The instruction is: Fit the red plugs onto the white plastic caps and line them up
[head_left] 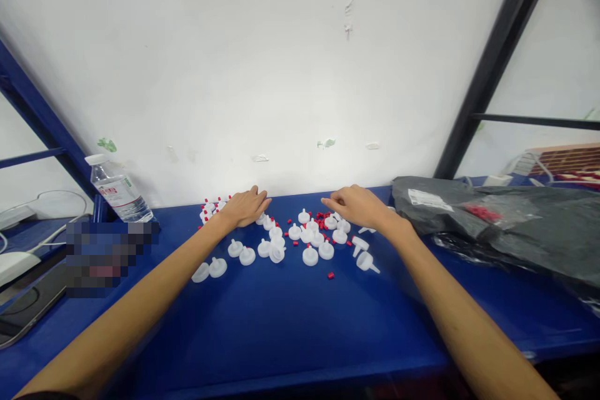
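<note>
Several white nozzle caps (310, 255) lie scattered over the blue table (281, 331). Small red tips (330, 275) are strewn between them, with a denser pile below my right hand (357, 205). That hand is over the back right of the caps, its fingers curled together; whether they hold anything is hidden. My left hand (247, 206) is at the back left of the caps, palm down with bent fingers, and its fingertips are partly hidden. Beside its wrist, at the back left, stands a group of white caps with red tips on them (209, 207).
A water bottle (119, 190) leans at the back left, near a phone (32, 300) and white cables. Dark plastic bags (525, 225) cover the right side. The white wall (281, 75) rises behind the table, between metal frame posts.
</note>
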Tool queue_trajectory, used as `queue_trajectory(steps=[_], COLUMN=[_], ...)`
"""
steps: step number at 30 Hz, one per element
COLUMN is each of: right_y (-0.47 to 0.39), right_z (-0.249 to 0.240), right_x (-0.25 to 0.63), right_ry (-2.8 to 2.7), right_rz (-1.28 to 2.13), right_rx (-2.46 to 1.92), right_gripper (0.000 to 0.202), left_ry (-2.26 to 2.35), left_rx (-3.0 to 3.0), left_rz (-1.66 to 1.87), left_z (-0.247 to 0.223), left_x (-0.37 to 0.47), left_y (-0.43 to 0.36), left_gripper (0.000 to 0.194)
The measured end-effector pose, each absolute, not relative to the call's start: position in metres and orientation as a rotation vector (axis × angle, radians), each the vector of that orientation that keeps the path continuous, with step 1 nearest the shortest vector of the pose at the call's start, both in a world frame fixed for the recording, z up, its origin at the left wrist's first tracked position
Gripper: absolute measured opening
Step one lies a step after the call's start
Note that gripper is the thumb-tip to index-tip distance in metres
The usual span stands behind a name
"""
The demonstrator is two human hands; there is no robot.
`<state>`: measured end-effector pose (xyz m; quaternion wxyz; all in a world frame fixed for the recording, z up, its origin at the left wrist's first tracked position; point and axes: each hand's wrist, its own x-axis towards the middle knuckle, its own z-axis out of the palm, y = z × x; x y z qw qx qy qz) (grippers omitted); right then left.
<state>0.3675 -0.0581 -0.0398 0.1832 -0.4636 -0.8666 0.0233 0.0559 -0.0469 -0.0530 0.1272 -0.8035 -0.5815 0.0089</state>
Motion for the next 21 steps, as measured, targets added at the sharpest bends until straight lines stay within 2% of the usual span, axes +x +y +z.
queue_trajectory(steps=[8, 16, 21], right_y=[-0.061, -0.062, -0.063], right_z=[-0.037, -0.036, -0.034], right_x=[0.366, 0.366, 0.366], right_ry=[-2.437, -2.392, -2.352], right_rz=[0.074, 0.046, 0.023], right_rx=[-1.319, -1.309, -1.313], right_gripper=[0.053, 0.051, 0.051], left_ry=[-1.649, -1.697, -1.728], left_rx=[-2.449, -2.396, -2.358], left_rz=[-0.017, -0.304, -0.472], left_z=[-0.066, -0.037, -0.023], left_x=[0.048, 0.055, 0.079], left_y=[-0.028, -0.029, -0.039], left_gripper=[0.045, 0.062, 0.062])
